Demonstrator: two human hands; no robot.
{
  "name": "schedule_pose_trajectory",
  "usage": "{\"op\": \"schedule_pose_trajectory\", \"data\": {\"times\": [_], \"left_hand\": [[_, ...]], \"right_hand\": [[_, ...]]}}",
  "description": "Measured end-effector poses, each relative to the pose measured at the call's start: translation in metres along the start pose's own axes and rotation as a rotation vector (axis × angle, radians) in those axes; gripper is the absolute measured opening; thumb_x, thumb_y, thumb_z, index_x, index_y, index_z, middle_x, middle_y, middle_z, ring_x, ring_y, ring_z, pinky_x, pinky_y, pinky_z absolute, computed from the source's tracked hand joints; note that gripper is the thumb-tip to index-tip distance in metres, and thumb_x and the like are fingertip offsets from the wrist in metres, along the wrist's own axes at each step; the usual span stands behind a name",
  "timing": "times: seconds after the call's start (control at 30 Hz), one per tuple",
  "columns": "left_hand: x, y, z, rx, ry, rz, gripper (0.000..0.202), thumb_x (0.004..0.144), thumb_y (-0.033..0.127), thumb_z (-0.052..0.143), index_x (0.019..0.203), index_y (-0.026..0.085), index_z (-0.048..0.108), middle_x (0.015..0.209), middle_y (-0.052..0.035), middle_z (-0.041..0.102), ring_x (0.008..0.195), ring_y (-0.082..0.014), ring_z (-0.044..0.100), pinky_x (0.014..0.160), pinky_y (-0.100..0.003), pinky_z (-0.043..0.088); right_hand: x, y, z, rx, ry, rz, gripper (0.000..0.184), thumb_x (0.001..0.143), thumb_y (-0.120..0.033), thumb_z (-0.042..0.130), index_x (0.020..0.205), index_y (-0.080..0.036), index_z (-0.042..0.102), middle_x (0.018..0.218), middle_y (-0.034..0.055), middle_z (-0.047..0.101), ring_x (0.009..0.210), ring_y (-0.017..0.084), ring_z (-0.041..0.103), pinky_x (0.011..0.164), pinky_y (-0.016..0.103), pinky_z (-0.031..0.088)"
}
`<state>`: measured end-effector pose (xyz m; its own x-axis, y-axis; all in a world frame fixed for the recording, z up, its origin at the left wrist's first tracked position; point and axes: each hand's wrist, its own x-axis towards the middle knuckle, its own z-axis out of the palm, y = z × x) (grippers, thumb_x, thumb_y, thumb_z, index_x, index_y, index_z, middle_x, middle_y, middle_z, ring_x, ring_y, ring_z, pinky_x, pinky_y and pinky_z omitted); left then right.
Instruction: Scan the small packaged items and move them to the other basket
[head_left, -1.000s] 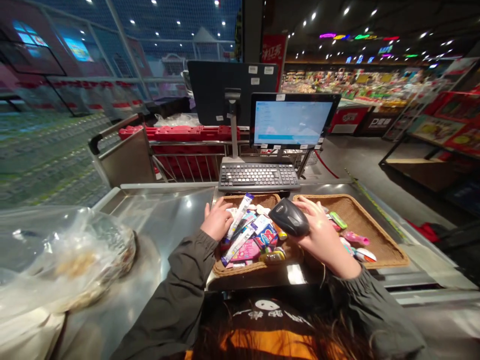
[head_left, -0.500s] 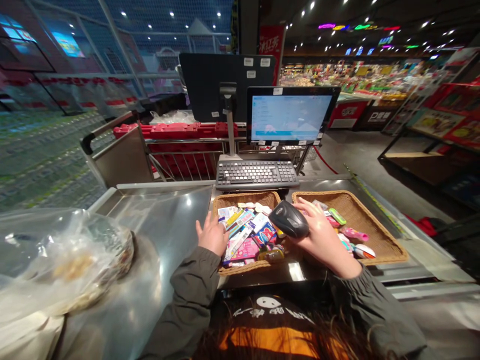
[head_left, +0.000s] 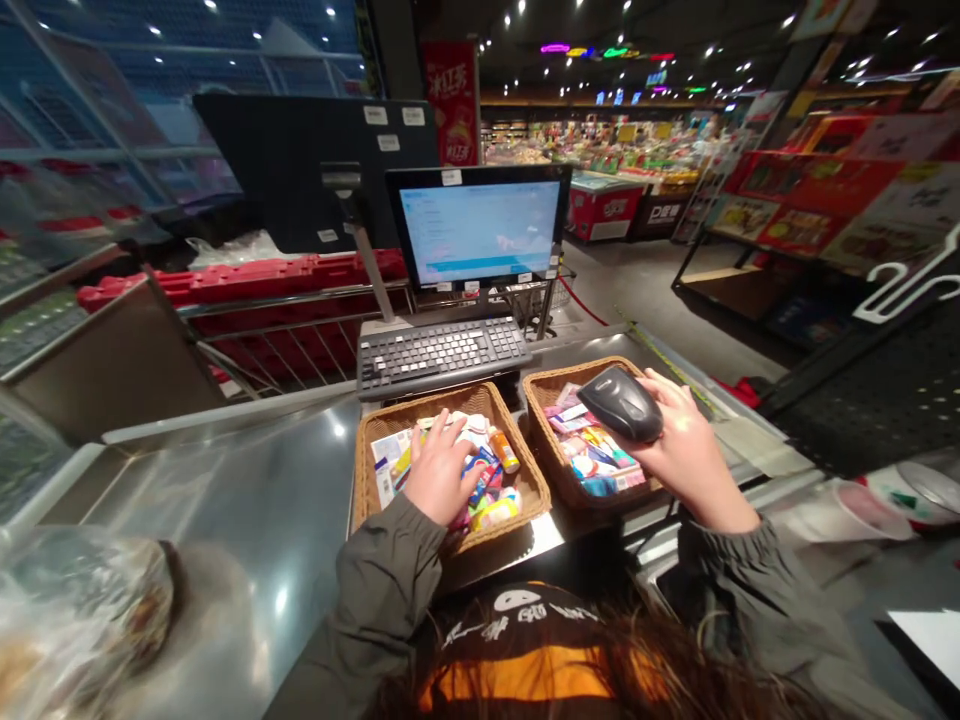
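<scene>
My right hand point(head_left: 686, 445) is closed round a black barcode scanner point(head_left: 621, 402), held over the right wicker basket point(head_left: 541, 385), which holds several small colourful packets. My left hand point(head_left: 442, 468) reaches into the left wicker basket point(head_left: 365, 440), fingers spread flat on the pile of small packets and tubes point(head_left: 491, 475). Both baskets sit side by side on the steel checkout counter point(head_left: 247, 510), just in front of me.
A keyboard point(head_left: 441, 353) and a lit screen point(head_left: 480, 227) stand behind the baskets. A clear plastic bag with goods point(head_left: 67, 625) lies at the near left. Red baskets and a metal cart point(head_left: 247, 300) are beyond the counter. A cup point(head_left: 840, 510) sits right.
The view has swung to the right. My left hand has let go of the long packet and moved down onto the pile. The scanner hand has shifted over the right basket.
</scene>
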<state>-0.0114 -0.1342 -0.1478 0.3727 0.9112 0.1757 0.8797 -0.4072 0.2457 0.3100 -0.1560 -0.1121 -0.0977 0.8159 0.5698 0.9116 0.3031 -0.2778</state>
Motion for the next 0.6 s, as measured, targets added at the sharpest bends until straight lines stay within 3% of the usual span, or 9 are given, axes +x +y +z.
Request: {"op": "schedule_pose_trajectory", "data": {"times": [0.37,0.47,0.6], "left_hand": [[0.081,0.082,0.043,-0.037,-0.185,0.355,0.018,0.081,0.032,0.07,0.095,0.021,0.07,0.148,-0.0097,0.049,0.146,-0.0371,0.028,0.114,-0.071,0.02],[0.104,0.092,0.057,-0.008,-0.201,0.43,0.018,0.08,0.03,0.07,0.095,0.021,0.07,0.147,-0.0105,0.049,0.146,-0.0366,0.029,0.114,-0.07,0.02],[0.137,0.087,0.074,0.075,-0.149,0.381,0.021,0.083,0.022,0.064,0.103,0.022,0.072,0.14,-0.015,0.055,0.144,-0.0362,0.033,0.113,-0.07,0.02]], "right_hand": [[-0.016,0.052,-0.017,-0.023,-0.001,0.098,0.035,0.079,-0.041,0.065,0.107,-0.02,0.064,0.122,0.0154,0.064,0.133,0.039,0.047,0.112,0.064,0.03],[-0.014,0.065,-0.019,-0.014,0.006,0.116,0.037,0.079,-0.042,0.065,0.108,-0.02,0.064,0.122,0.0155,0.064,0.133,0.039,0.047,0.111,0.064,0.031],[-0.01,0.078,-0.02,0.021,0.007,0.144,0.04,0.078,-0.043,0.067,0.111,-0.02,0.063,0.122,0.0149,0.064,0.133,0.038,0.047,0.111,0.064,0.03]]}}
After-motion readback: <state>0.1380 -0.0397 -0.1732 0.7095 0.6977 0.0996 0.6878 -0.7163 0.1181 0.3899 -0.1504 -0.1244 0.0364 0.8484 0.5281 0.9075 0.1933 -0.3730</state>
